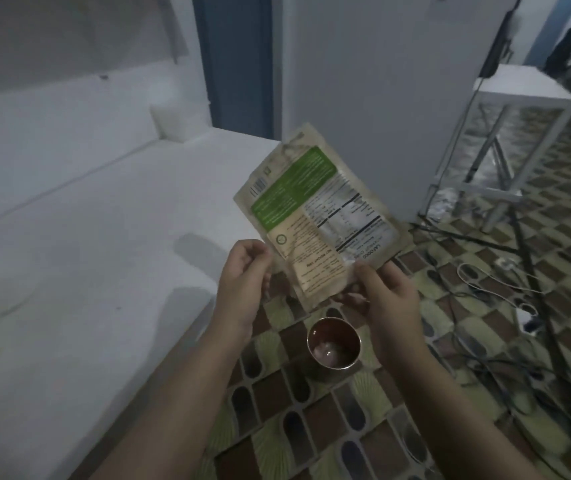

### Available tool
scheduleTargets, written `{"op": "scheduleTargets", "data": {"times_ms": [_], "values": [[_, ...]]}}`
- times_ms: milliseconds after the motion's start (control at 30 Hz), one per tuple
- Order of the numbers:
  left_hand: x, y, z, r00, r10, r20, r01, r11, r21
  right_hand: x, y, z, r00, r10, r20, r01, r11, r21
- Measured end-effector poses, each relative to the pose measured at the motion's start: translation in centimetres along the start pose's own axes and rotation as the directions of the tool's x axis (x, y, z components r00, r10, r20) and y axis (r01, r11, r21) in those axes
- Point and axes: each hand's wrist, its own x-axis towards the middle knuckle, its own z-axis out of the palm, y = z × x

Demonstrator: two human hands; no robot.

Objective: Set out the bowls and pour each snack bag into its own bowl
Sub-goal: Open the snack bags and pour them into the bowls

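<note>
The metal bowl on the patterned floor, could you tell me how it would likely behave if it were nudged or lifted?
The metal bowl looks thin-walled and shiny, so it is probably light and may slide on the smooth floor tiles. It seems tall for its width, so a sideways knock could tip it. It appears nearly empty, adding little weight to steady it.

White counter (97, 216), patterned floor (311, 427), tangled cables (485, 289)

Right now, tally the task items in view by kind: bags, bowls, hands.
Snack bag: 1, held upside down in both hands
Bowl: 1, on the patterned floor below the bag
Hands: 2, left hand, right hand
Total: 4
</note>
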Motion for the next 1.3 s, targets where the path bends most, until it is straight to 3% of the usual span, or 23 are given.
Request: {"op": "scheduleTargets", "data": {"times_ms": [333, 600, 800, 1133, 1300], "values": [[8.3, -8.9, 8.8, 0.968, -0.215, 0.128, 0.182, 0.957, 0.227, 8.3, 6.9, -10.1, 0.939, 0.236, -0.250, -0.242, 0.970, 0.009], [12.9, -17.3, 12.1, 0.915, -0.369, 0.166, 0.311, 0.904, 0.293, 12.8, 15.0, -14.3, 0.816, 0.439, -0.376, -0.458, 0.888, 0.043], [14.7, -27.7, 13.5, 0.872, -0.465, 0.154, 0.388, 0.848, 0.360, 16.2, 26.2, -17.3, 0.695, 0.563, -0.448, -0.606, 0.793, 0.058], [18.1, -52.2, 13.0, 0.864, -0.463, 0.197, 0.351, 0.835, 0.425, 23.1, 51.3, -22.3, 0.686, 0.589, -0.426, -0.622, 0.779, 0.075], [18.5, -57.1, 12.3, 0.885, -0.417, 0.208, 0.299, 0.850, 0.434, 23.6, 56.7, -22.0, 0.711, 0.596, -0.374, -0.592, 0.794, 0.139]]}}
